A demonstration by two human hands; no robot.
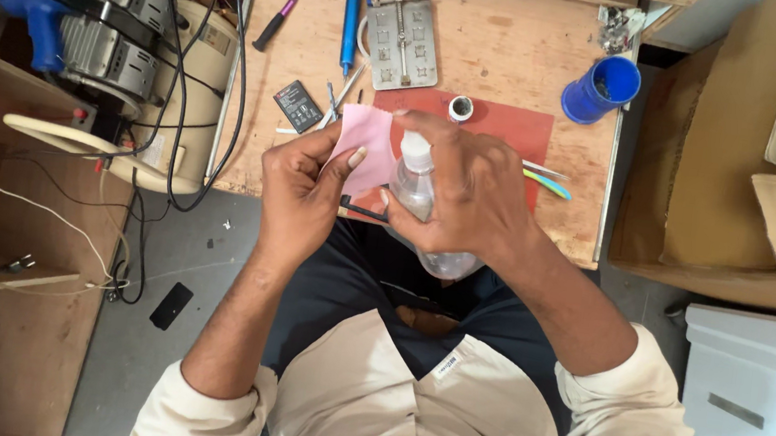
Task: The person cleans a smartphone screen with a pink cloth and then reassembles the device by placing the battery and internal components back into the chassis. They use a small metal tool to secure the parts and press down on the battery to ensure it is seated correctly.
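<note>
My left hand (304,189) pinches a small pink cloth (364,143) between thumb and fingers, holding it up over the near edge of the wooden workbench (514,47). My right hand (464,193) grips a clear plastic spray bottle (415,192) with a white nozzle, its top close to the cloth. Both hands hover above a red mat (515,130). A thin dark flat piece (361,211) shows just under the cloth, mostly hidden by my hands.
On the bench lie a metal fixture plate (403,44), a blue rod (352,0), a pink-handled tool (277,18), a small black battery (298,106), a blue cup (602,89) and tweezers (545,179). A machine with cables (132,72) stands left. Cardboard boxes (734,170) stand right.
</note>
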